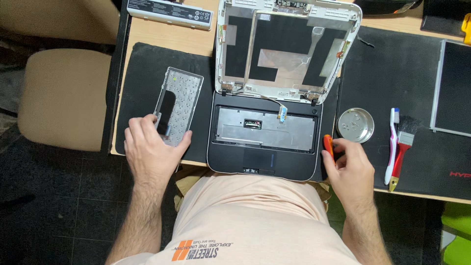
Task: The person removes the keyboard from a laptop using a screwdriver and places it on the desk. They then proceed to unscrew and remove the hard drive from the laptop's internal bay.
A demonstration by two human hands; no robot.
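A small opened laptop (265,147) lies in front of me with its keyboard taken out, showing a bare metal tray. Its lid (289,49) has no screen panel, only black and silver foil. My left hand (152,147) grips the near end of the removed keyboard (179,100), which lies face down on the black mat at the left. My right hand (346,164) is closed around an orange-handled tool (328,147) at the laptop's right front corner.
A round metal dish (355,125) sits right of the laptop. A toothbrush (392,147) and a red-handled paintbrush (403,147) lie beyond it. A loose screen panel (454,88) is far right, a battery pack (169,13) at top left, a beige chair (64,98) left.
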